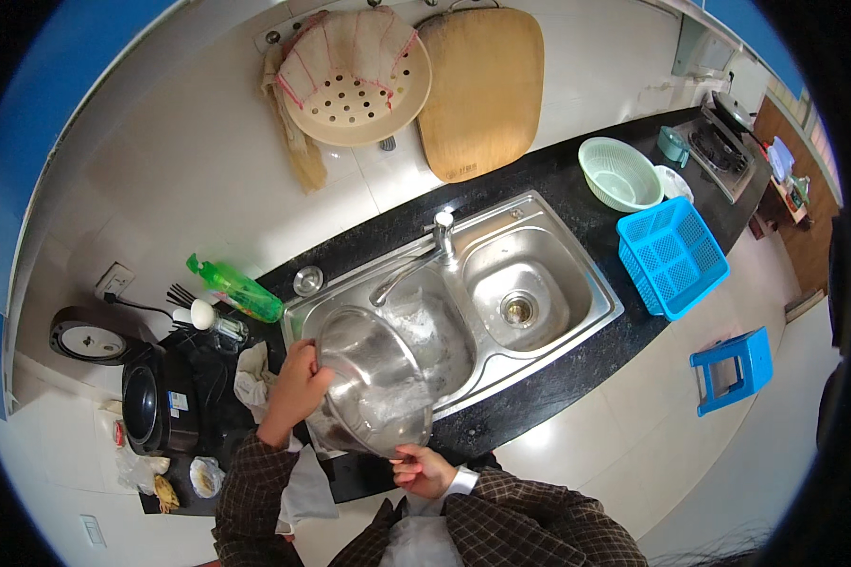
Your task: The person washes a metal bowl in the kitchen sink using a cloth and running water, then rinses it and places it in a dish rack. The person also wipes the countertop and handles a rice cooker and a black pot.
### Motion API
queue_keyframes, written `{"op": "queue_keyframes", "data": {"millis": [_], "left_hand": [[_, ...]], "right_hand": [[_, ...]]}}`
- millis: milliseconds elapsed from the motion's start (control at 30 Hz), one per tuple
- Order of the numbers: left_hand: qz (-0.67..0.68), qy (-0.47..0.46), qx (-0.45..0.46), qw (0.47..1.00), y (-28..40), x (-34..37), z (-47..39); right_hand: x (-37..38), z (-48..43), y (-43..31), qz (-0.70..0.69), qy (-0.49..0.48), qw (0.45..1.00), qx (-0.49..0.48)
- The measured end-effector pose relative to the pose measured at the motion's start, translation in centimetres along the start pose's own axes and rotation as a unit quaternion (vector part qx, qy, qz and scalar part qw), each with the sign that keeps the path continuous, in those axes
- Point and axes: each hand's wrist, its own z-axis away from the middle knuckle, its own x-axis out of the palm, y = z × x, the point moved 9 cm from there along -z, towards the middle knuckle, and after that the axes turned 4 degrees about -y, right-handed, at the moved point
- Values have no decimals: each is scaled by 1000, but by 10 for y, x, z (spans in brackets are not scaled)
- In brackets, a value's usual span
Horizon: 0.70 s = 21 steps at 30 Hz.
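Between both hands a stainless steel basin (pixel 372 383) is held tilted over the left bowl of the double sink (pixel 436 333), its inside wet. My left hand (pixel 300 386) grips the rim on the left, and my right hand (pixel 423 470) pinches the rim at the lower right. Water with some froth lies in the left bowl, under the chrome faucet (pixel 443 237), whose spout points down past the basin's far rim. The right bowl (pixel 528 290) shows its drain strainer.
A green pump bottle (pixel 237 289) leans near the wall, left of the sink. A rice cooker (pixel 159 400) stands at the left. Right of the sink are a blue plastic basket (pixel 674 259) and a pale green colander (pixel 618 173). A blue stool (pixel 734 372) is on the floor.
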Motion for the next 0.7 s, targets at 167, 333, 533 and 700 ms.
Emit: {"op": "queue_keyframes", "data": {"millis": [167, 333, 533, 700], "left_hand": [[7, -26, -15, 1000, 11, 13, -2], [-35, -24, 29, 999, 16, -4, 9], [-98, -41, 57, 993, 30, -9, 34], [-202, 2, 110, 973, 47, -6, 39]], "right_hand": [[7, -3, 14, -36, -39, 999, 7], [18, -31, 40, -31, -85, 995, 35], [13, -43, 78, -30, -75, 992, 94], [15, -53, 84, -40, -68, 992, 96]]}}
